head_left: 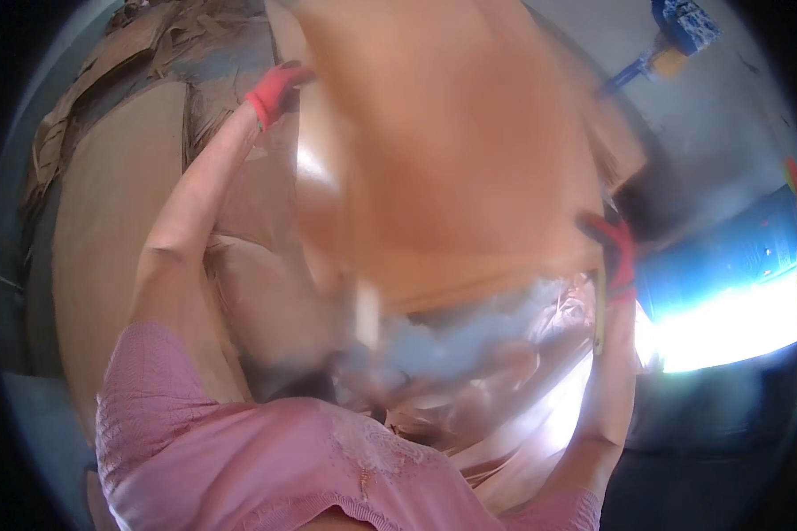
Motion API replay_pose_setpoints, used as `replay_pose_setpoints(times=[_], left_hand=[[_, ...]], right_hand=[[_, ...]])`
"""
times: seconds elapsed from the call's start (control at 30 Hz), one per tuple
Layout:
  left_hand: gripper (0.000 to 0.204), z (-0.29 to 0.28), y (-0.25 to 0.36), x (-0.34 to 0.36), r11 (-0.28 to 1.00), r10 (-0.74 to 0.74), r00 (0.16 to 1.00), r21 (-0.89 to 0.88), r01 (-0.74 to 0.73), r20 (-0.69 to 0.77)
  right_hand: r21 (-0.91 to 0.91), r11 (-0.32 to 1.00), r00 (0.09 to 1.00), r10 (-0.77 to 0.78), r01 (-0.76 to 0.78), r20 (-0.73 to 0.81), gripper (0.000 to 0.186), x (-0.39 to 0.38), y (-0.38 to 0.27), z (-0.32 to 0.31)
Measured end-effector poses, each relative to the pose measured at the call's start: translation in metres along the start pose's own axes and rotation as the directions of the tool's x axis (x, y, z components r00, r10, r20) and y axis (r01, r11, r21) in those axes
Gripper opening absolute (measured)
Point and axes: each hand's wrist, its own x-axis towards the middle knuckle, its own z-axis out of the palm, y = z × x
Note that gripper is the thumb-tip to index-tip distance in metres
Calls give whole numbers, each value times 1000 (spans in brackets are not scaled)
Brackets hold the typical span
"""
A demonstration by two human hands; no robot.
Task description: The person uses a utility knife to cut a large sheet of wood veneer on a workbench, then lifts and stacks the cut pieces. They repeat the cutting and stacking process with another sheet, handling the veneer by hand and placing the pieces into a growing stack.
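A large, thin brown sheet (456,150), blurred by motion, fills the upper middle of the head view. My left hand (274,93), in a red glove, grips its left side near the top. My right hand (609,248), also in a red glove, holds the sheet's lower right side, with its fingers partly blurred. Beneath and around the held sheet lie more brown sheets (115,221) and torn, crumpled scraps of the same material (186,40).
At the right stands a bright blue object (717,265), glaring with light. A blue-handled tool with a spattered head (682,26) lies on the grey floor (717,115) at the upper right.
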Motion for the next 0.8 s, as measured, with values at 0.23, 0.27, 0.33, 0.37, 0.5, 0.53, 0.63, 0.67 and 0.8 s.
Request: replay_pose_setpoints(times=[0.23, 0.27, 0.33, 0.37, 0.5, 0.53, 0.63, 0.67, 0.8], left_hand=[[16, -80, -37, 32, 908, 162, 986, 396, -139, -25], [14, -79, -34, 30, 929, 171, 984, 339, -145, -48], [16, -33, -42, 25, 935, 91, 987, 353, -39, -131], [18, -7, -43, 25, 925, 2, 974, 370, 85, -228], [27, -32, -51, 34, 718, 155, 918, 680, 150, -366], [28, -13, -53, 44, 663, 158, 917, 727, 177, -367], [31, 42, -58, 75, 534, 177, 887, 798, 277, -426], [35, 68, -59, 88, 417, 215, 879, 854, 312, -426], [37, 100, -91, 101, 335, 168, 836, 827, 451, -523]], right_hand=[[-69, 997, 999, 38, -37, 13, 42, 32, 2, -12], [-61, 997, 998, 52, -50, 25, 42, 35, 0, -10], [-175, 984, 1000, 25, -25, -3, 42, 33, 6, -58], [-276, 961, 999, -14, 5, -30, 41, 31, 20, -94], [-59, 995, 996, 88, -86, 34, 43, 78, 29, -91], [-53, 992, 992, 117, -114, 56, 44, 95, 42, -122], [-9, 994, 984, 109, -109, 138, 43, 149, 68, -184], [-48, 996, 991, 75, -70, 113, 44, 168, 78, -211], [29, 993, 977, 107, -114, 186, 46, 232, 119, -251]])
